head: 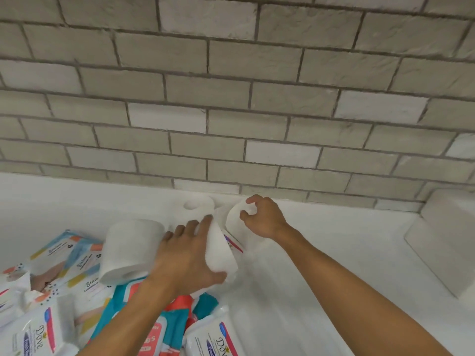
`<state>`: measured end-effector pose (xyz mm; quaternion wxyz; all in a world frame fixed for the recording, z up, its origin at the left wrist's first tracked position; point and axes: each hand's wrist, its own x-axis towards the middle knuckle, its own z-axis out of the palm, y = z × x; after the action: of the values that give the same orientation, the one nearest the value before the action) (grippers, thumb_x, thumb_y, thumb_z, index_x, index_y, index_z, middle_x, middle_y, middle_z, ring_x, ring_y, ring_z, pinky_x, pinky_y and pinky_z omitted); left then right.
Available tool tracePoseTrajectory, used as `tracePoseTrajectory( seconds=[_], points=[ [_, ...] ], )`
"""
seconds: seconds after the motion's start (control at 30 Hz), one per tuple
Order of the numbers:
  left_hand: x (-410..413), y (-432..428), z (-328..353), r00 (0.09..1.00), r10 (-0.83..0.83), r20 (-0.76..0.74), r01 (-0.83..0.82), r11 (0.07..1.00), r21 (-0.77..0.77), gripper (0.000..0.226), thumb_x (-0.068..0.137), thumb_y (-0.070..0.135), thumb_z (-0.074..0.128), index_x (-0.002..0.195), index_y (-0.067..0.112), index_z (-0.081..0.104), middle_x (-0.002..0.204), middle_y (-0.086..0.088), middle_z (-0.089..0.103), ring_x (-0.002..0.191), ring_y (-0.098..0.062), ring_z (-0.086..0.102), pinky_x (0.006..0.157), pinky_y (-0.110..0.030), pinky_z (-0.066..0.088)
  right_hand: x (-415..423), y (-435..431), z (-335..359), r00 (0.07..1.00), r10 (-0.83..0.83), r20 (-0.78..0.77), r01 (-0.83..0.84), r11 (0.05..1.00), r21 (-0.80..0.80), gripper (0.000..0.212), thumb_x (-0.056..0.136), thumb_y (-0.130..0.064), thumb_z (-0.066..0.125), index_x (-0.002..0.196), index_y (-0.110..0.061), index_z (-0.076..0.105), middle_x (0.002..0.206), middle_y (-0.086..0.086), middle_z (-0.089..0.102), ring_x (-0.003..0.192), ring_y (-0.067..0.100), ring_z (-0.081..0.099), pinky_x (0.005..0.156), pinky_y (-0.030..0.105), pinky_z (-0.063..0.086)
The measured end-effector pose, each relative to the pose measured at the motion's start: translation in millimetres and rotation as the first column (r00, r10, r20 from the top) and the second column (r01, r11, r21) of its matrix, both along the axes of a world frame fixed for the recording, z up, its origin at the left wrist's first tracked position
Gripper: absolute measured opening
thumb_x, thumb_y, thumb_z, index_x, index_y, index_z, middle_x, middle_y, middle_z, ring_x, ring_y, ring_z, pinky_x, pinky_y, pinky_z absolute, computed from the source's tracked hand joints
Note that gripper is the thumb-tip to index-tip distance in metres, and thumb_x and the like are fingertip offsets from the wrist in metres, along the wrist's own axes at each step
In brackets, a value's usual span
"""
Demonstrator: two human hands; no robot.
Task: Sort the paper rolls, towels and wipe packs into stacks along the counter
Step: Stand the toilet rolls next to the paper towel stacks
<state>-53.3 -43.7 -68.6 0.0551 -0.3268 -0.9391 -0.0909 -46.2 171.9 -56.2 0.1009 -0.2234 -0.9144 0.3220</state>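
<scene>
Left hand wraps a soft white paper roll lying tilted on the white counter, fingers over the top, thumb under the near end. Right hand pinches the top rim of a second white roll standing just beside it, close to the grey brick-tile wall. Hands apart, each clamped on its own roll. A third white roll stands upright behind, near the wall; probably where the roll stack goes. To do it well: tip the left roll upright, set it flush on or beside the back ones with cores lined up, and squeeze lightly so the soft paper doesn't dent; steady the standing roll with the right hand. A fatter white roll lies on its side on the heap of wipe packs at lower left, likely next. Hard to read: whites blend, so roll edges against the counter are faint. A pink-edged pack under the two held rolls is mostly hidden. Front packs are cut off by the bottom edge. White slab-like block at right: towels or fixture, cannot tell.
</scene>
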Motion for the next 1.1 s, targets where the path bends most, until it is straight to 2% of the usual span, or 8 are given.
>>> tracePoseTrajectory(
  seconds=[0.13, 0.23, 0.33, 0.43, 0.53, 0.73, 0.93, 1.1],
  points=[
    [-11, -6, 9, 0.992, 0.123, 0.020, -0.125, 0.984, 0.126, 0.117, 0.057, 0.082, 0.064, 0.147, 0.036, 0.004, 0.149, 0.008, 0.038, 0.132, -0.019, 0.045, 0.111, -0.042, 0.037, -32, -2, -1, 0.961, -0.061, 0.271, -0.012, 0.966, 0.258, 0.085, 0.083, -0.066, 0.057, 0.150, -0.021, 0.029, 0.150, 0.013, 0.033, 0.136, 0.039, 0.034, 0.110, 0.050, 0.035],
    [-14, -9, 12, 0.988, 0.154, 0.017, -0.155, 0.977, 0.144, 0.116, 0.059, 0.081, 0.065, 0.146, 0.036, 0.004, 0.148, 0.008, 0.038, 0.131, -0.019, 0.046, 0.110, -0.041, 0.039, -51, -3, -7, 0.887, -0.138, 0.440, -0.017, 0.944, 0.330, 0.111, 0.071, -0.080, 0.058, 0.154, -0.021, 0.014, 0.155, 0.018, 0.026, 0.141, 0.045, 0.027, 0.112, 0.057, 0.029],
    [-16, -11, 11, 0.986, 0.169, 0.004, -0.168, 0.975, 0.146, 0.116, 0.058, 0.082, 0.064, 0.146, 0.037, 0.004, 0.148, 0.009, 0.039, 0.130, -0.018, 0.046, 0.110, -0.040, 0.039, -60, -5, -17, 0.838, -0.175, 0.517, -0.030, 0.931, 0.364, 0.131, 0.062, -0.084, 0.062, 0.156, -0.019, -0.002, 0.156, 0.024, 0.021, 0.141, 0.049, 0.025, 0.111, 0.064, 0.026],
    [-17, -14, 8, 0.985, 0.174, 0.007, -0.173, 0.973, 0.154, 0.117, 0.056, 0.083, 0.062, 0.147, 0.037, 0.005, 0.147, 0.009, 0.040, 0.129, -0.019, 0.048, 0.108, -0.040, 0.040, -61, -4, -28, 0.821, -0.229, 0.523, -0.019, 0.905, 0.425, 0.138, 0.057, -0.079, 0.072, 0.154, -0.022, -0.008, 0.152, 0.028, 0.023, 0.137, 0.051, 0.030, 0.106, 0.067, 0.029],
    [-16, -16, 6, 0.985, 0.170, 0.006, -0.169, 0.972, 0.166, 0.117, 0.056, 0.084, 0.061, 0.148, 0.038, 0.004, 0.147, 0.010, 0.040, 0.129, -0.018, 0.047, 0.109, -0.039, 0.040, -61, 1, -35, 0.832, -0.248, 0.496, 0.000, 0.894, 0.448, 0.135, 0.056, -0.070, 0.079, 0.152, -0.026, -0.004, 0.144, 0.027, 0.031, 0.130, 0.050, 0.038, 0.102, 0.066, 0.035],
    [-13, -12, 10, 0.985, 0.167, 0.037, -0.171, 0.966, 0.192, 0.116, 0.058, 0.084, 0.061, 0.147, 0.038, 0.003, 0.149, 0.011, 0.037, 0.131, -0.018, 0.045, 0.110, -0.040, 0.039, -47, 7, -40, 0.886, -0.261, 0.383, 0.103, 0.916, 0.387, 0.119, 0.057, -0.067, 0.077, 0.147, -0.029, 0.009, 0.135, 0.019, 0.040, 0.122, 0.042, 0.045, 0.100, 0.060, 0.039],
    [-4, -3, 13, 0.987, 0.145, 0.075, -0.160, 0.948, 0.273, 0.119, 0.054, 0.086, 0.062, 0.148, 0.037, 0.008, 0.148, 0.009, 0.041, 0.129, -0.019, 0.048, 0.107, -0.042, 0.042, -10, 11, -43, 0.950, -0.294, 0.108, 0.275, 0.948, 0.162, 0.114, 0.056, -0.066, 0.076, 0.142, -0.035, 0.008, 0.132, 0.010, 0.040, 0.116, 0.035, 0.046, 0.098, 0.050, 0.041],
    [10, 13, 19, 0.987, 0.136, 0.084, -0.158, 0.916, 0.368, 0.120, 0.053, 0.086, 0.063, 0.148, 0.036, 0.010, 0.150, 0.006, 0.040, 0.131, -0.023, 0.047, 0.107, -0.044, 0.042, 43, 16, -35, 0.950, -0.288, -0.116, 0.285, 0.957, -0.045, 0.109, 0.056, -0.063, 0.078, 0.139, -0.037, 0.013, 0.131, 0.004, 0.041, 0.113, 0.030, 0.047, 0.096, 0.047, 0.044]
  ],
)
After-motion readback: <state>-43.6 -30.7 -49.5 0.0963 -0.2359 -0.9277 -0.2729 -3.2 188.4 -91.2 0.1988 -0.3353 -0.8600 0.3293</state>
